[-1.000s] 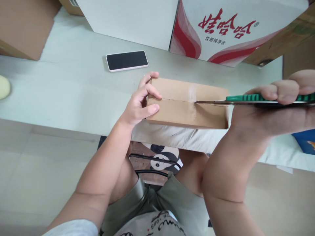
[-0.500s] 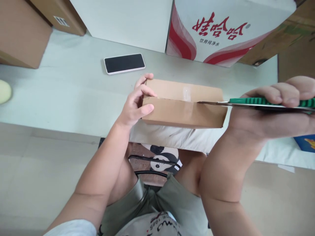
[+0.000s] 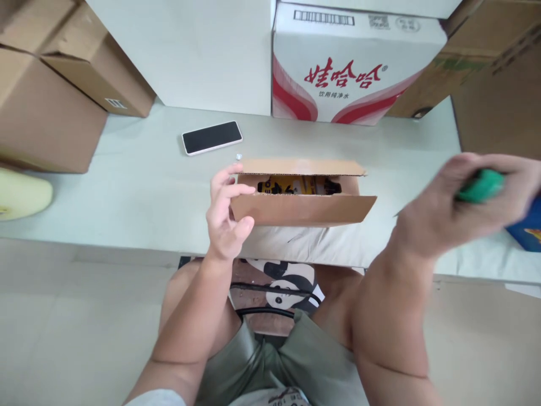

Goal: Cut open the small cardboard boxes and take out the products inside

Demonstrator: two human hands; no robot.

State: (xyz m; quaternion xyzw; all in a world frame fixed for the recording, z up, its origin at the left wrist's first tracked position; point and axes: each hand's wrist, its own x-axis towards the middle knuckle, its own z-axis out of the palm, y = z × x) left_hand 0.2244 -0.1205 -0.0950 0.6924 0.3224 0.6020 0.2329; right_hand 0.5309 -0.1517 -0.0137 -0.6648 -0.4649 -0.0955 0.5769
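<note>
A long brown cardboard box [image 3: 304, 211] sits on the cloth-covered table in front of me, its top flaps parted. Through the gap I see yellow and black packaging [image 3: 291, 185]; the rest of the contents is hidden. My left hand [image 3: 226, 208] grips the box's left end, fingers at the flap edges and thumb on the near side. Off to the right, my right hand [image 3: 473, 203] is raised clear of the box, closed around a green-handled knife [image 3: 482, 186]. The hand is blurred, and the blade is mostly hidden.
A phone [image 3: 212, 137] lies behind the box. White cartons, one with red lettering [image 3: 342, 76], stand along the back. Brown boxes [image 3: 46, 107] fill the left, beside a pale yellow object [image 3: 25, 194]. A blue item [image 3: 526, 231] is at the right edge.
The knife has left the box's top seam and moved right with my right hand. The flaps have parted, showing the contents. My left hand stays at the box's left end.
</note>
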